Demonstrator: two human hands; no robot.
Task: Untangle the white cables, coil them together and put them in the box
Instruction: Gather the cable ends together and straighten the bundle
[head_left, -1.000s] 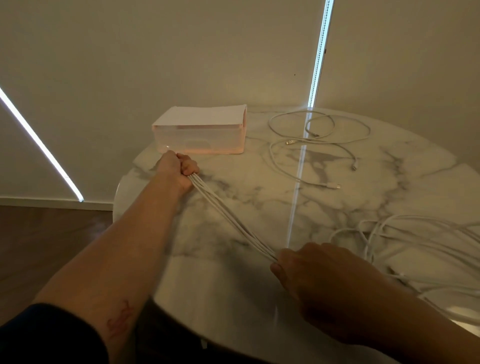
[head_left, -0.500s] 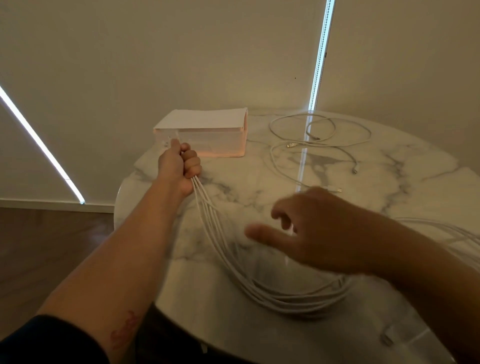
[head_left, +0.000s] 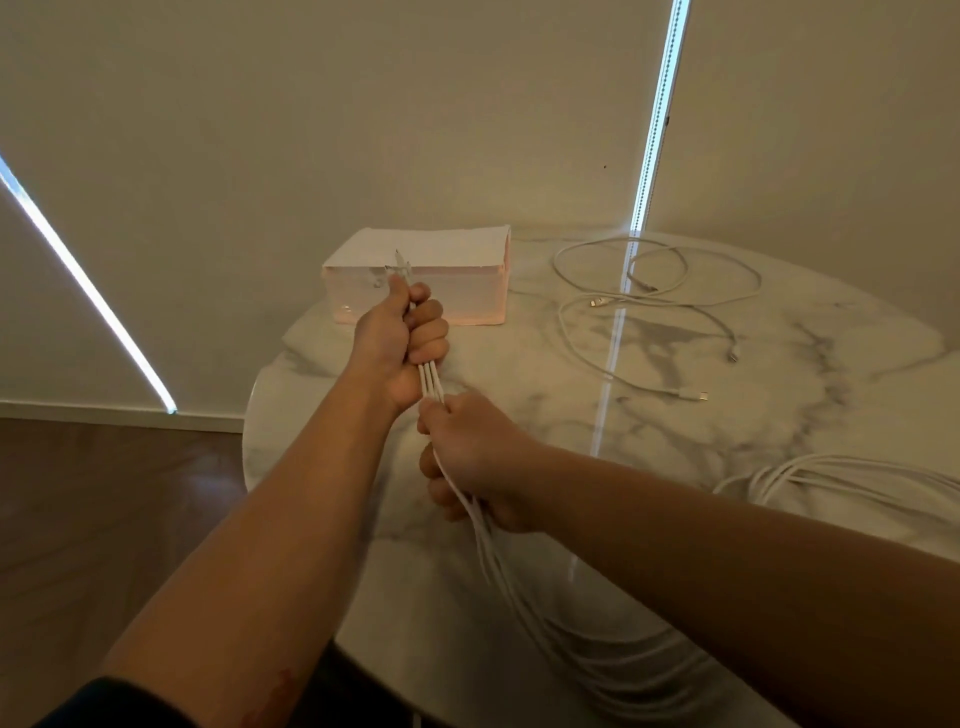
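Observation:
My left hand (head_left: 400, 343) grips a bundle of white cables (head_left: 431, 382) in a fist, with their plug ends sticking out above the thumb. Just below it, my right hand (head_left: 475, 457) is closed round the same bundle. From there the strands drop under my right forearm and loop over the table's near edge. More of them lie slack at the right (head_left: 841, 475). The translucent box (head_left: 415, 283) stands at the back of the marble table (head_left: 649, 431), right behind my left hand.
Thinner white cables (head_left: 654, 291) lie loosely looped at the back right of the table, their plugs exposed. The round table's edge curves close to my left arm, with dark wood floor (head_left: 104, 519) beyond. A wall rises behind the box.
My right hand let go of the bundle at the near side, swung up across the table and now grips it just under my left hand. The slack fell into a loop.

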